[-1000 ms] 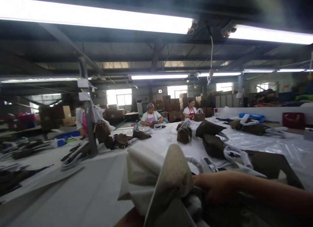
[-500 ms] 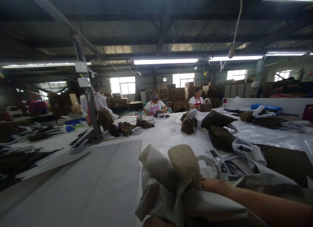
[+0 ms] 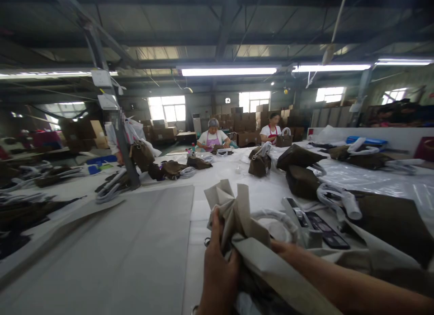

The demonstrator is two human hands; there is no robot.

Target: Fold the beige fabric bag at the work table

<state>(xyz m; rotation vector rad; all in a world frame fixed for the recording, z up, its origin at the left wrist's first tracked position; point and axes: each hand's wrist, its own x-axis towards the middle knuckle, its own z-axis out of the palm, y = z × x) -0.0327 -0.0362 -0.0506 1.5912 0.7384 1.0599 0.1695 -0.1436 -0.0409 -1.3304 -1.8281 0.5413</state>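
Paper [image 3: 237,211] bunched upright in hands [image 3: 220,265]

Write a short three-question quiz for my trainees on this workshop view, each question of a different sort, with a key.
1. True or false: the left hand grips the crumpled beige paper.
2. Which lies on the table just beyond the paper? A) wrapped bag handle B) a red bucket C) a kettle
3. Fill in: the right hand is partly hidden behind the ____.

Key: 1 true. 2 A. 3 paper. The left-hand grip is closed on the bundle; whether the right hand's grip is open or closed cannot be told.
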